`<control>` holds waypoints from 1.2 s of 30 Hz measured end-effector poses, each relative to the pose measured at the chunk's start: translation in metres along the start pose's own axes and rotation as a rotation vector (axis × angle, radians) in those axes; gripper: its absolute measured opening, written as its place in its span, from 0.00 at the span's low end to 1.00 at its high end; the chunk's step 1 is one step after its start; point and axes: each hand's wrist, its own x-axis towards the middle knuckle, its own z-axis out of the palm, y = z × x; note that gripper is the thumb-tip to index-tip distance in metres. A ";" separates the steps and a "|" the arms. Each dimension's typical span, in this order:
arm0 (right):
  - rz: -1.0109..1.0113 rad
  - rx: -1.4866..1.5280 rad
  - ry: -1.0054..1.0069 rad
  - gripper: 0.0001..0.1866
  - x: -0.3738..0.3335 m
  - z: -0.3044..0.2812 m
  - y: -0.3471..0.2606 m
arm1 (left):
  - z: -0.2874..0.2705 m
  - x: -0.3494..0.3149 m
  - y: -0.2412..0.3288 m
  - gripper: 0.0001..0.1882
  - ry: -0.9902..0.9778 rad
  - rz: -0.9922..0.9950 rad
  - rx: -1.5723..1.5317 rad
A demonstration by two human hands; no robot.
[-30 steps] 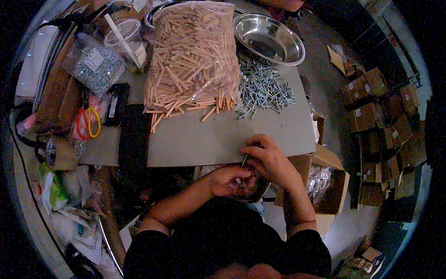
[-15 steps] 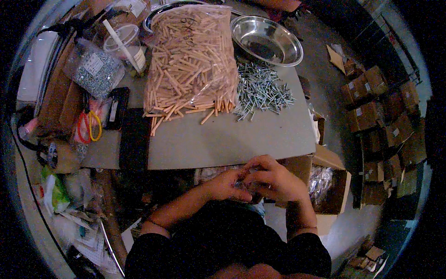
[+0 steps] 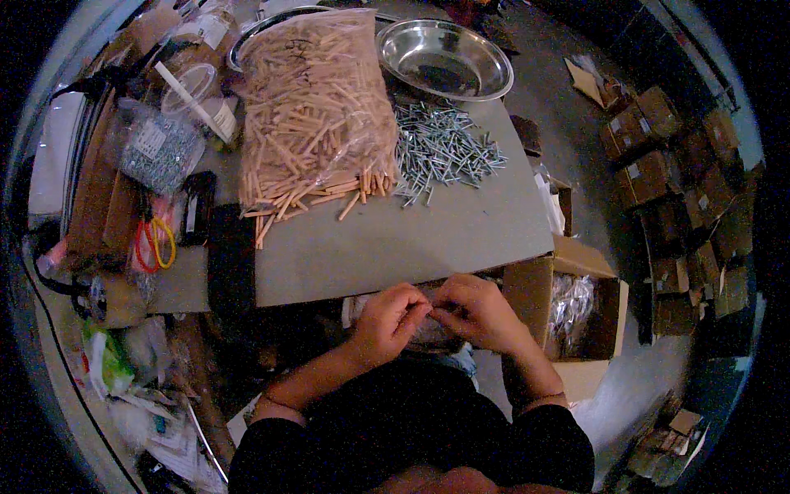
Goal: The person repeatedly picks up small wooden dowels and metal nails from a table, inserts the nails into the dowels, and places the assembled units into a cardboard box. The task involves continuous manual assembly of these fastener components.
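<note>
My left hand [image 3: 392,319] and my right hand [image 3: 477,311] meet just off the table's near edge, fingertips touching. Both are closed in a pinch. Whatever sits between the fingers is too small to make out; a bit of clear plastic seems to show just beneath them. Beyond them on the grey table [image 3: 362,255] stands a large clear bag of wooden dowels [image 3: 317,115], some spilling from its near end. Right of the bag lies a loose heap of metal screws or bolts [image 3: 448,148].
Behind the heap is a shiny steel bowl [image 3: 444,62]. At left are a bag of small metal parts [image 3: 156,144], a clear plastic cup [image 3: 189,90] and red-and-yellow-handled scissors [image 3: 155,244]. An open carton [image 3: 568,317] with clear plastic bags stands by my right arm; cartons [image 3: 650,177] are stacked farther right.
My hands were overlapping, fingers partly spread round something small; now they are side by side, pinched tip to tip. The view has shifted slightly.
</note>
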 end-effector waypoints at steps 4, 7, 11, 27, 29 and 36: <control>-0.049 0.051 0.018 0.06 -0.006 -0.001 -0.001 | 0.008 -0.002 -0.007 0.05 0.023 0.016 -0.019; -0.014 0.071 0.018 0.07 -0.019 -0.012 0.009 | 0.008 0.000 -0.003 0.06 -0.088 -0.081 -0.029; 0.299 -0.038 0.182 0.12 -0.072 -0.041 0.042 | 0.027 0.001 -0.035 0.11 -0.431 -0.028 0.164; 0.398 -0.373 0.258 0.09 -0.025 -0.040 0.032 | 0.108 -0.008 -0.117 0.16 -0.522 0.139 0.628; 0.220 -0.330 0.170 0.09 0.010 -0.023 0.025 | 0.088 0.001 -0.101 0.14 -0.502 0.147 0.583; -0.427 -0.501 0.217 0.12 0.131 0.038 0.010 | 0.060 -0.013 -0.113 0.16 -0.279 -0.009 0.274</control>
